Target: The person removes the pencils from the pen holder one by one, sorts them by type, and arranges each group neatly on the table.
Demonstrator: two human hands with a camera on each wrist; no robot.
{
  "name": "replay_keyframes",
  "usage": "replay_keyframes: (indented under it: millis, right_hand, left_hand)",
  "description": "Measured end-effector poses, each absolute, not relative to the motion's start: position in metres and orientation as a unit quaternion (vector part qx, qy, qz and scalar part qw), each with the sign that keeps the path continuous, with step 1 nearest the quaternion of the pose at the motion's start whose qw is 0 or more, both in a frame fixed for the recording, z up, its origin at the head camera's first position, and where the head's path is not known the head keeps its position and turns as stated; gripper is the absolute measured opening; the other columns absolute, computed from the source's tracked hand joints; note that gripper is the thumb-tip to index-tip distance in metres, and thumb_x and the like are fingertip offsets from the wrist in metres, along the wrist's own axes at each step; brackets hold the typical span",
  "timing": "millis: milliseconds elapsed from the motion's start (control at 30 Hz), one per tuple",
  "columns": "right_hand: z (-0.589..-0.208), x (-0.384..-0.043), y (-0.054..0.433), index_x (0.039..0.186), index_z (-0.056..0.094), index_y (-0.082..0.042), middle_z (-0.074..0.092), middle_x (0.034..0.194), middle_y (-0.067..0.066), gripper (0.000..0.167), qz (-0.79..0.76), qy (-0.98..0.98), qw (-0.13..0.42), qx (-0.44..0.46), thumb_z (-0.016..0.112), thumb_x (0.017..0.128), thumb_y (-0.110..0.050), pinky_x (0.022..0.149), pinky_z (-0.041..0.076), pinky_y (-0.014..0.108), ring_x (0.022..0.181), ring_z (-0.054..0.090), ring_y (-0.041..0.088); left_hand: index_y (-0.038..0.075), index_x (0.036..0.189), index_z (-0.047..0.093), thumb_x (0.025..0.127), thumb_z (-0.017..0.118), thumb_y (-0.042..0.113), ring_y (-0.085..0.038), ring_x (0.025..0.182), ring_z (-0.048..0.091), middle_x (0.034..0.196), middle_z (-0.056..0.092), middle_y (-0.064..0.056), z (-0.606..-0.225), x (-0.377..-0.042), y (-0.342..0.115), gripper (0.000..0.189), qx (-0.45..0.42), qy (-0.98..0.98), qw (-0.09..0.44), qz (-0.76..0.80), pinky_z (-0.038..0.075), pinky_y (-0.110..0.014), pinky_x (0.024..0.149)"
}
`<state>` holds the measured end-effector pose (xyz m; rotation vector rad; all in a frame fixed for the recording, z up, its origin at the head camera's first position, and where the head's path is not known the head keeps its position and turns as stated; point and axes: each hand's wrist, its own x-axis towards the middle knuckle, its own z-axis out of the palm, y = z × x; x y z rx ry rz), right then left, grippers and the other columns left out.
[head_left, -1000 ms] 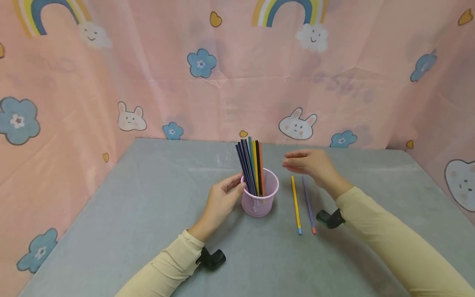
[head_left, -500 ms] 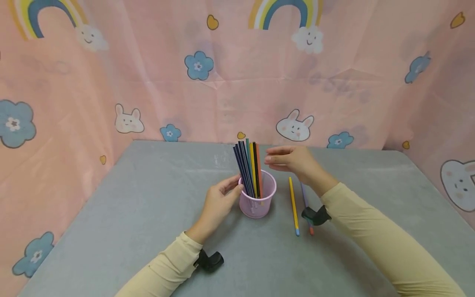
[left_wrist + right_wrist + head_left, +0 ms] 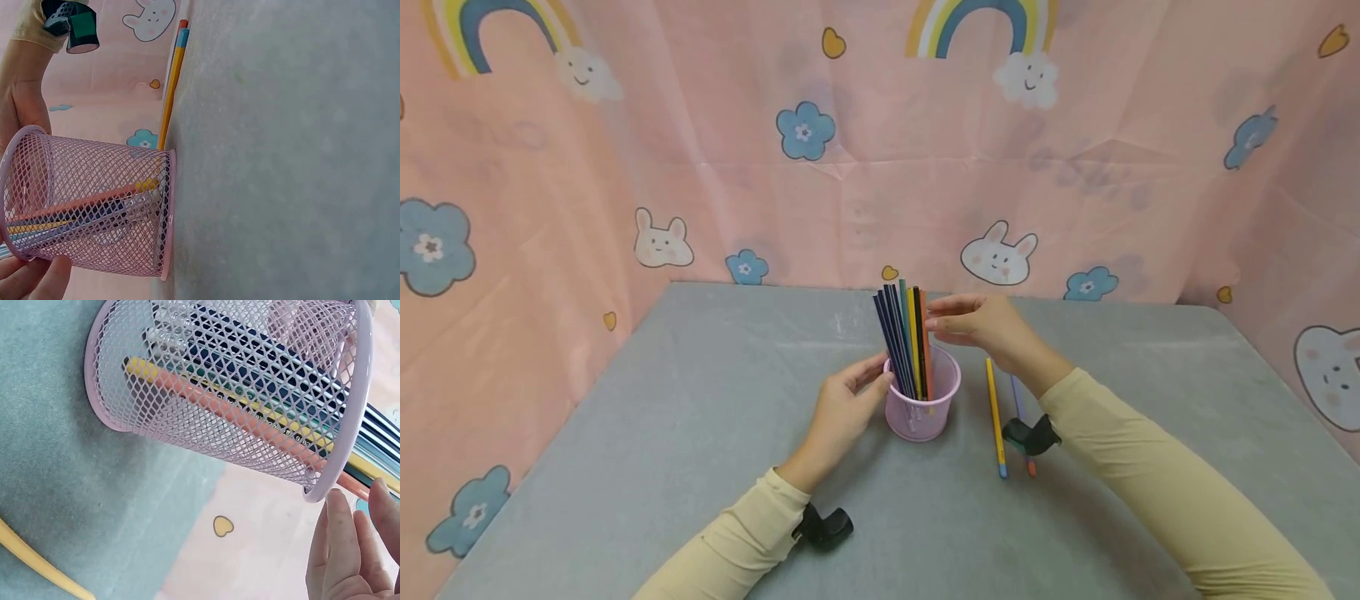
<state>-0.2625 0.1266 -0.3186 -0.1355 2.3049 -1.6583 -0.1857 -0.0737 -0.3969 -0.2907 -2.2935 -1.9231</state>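
Upright on the table stands a pink mesh pencil cup (image 3: 917, 417) with several pencils leaning in it toward the upper left. Dark blue pencils (image 3: 895, 342) are on the left, then teal, yellow, black and an orange pencil (image 3: 927, 350) at the right. My left hand (image 3: 842, 408) holds the cup's left side near the rim, thumb in front and fingers behind. My right hand (image 3: 985, 329) is beside the pencils' upper part, its fingertips at the orange pencil. In the right wrist view, thumb and fingers (image 3: 340, 531) stand apart near that pencil; contact is unclear.
Right of the cup, a yellow pencil (image 3: 996, 417) with a blue end lies on the grey table (image 3: 700, 400). Next to it lies a purple pencil (image 3: 1018, 396) with a red end, partly covered by the right wrist's camera (image 3: 1032, 435). A pink printed cloth (image 3: 865, 200) hangs behind.
My right hand has moved left from above the loose pencils to the orange pencil in the cup. The left hand and the cup have stayed in place.
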Motion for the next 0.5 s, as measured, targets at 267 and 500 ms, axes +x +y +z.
replay_keyframes:
  millis: [267,500]
  right_hand:
    - [-0.3140,-0.2630,0.1237,0.133,0.059,0.000,0.060,0.139,0.017,0.041,-0.578,0.801,0.148,-0.039,0.068,0.095,-0.012,0.096,0.056,0.030,0.120,0.065,0.026]
    - [-0.3158,-0.2651,0.1223,0.133,0.060,0.000,0.061,0.137,0.018,0.040,-0.579,0.801,0.146,-0.045,0.067,0.095,-0.011,0.097,0.056,0.030,0.114,0.067,0.022]
  left_hand:
    - [-0.003,0.131,0.061,0.097,0.064,0.014,-0.031,0.125,0.061,0.131,0.065,-0.019,-0.3959,-0.1859,-0.0732,0.038,-0.096,-0.764,0.073,-0.634,0.046,-0.045,0.111]
    - [-0.003,0.132,0.061,0.097,0.064,0.014,-0.030,0.125,0.062,0.131,0.066,-0.018,-0.3961,-0.1859,-0.0733,0.038,-0.096,-0.764,0.069,-0.634,0.047,-0.043,0.110]
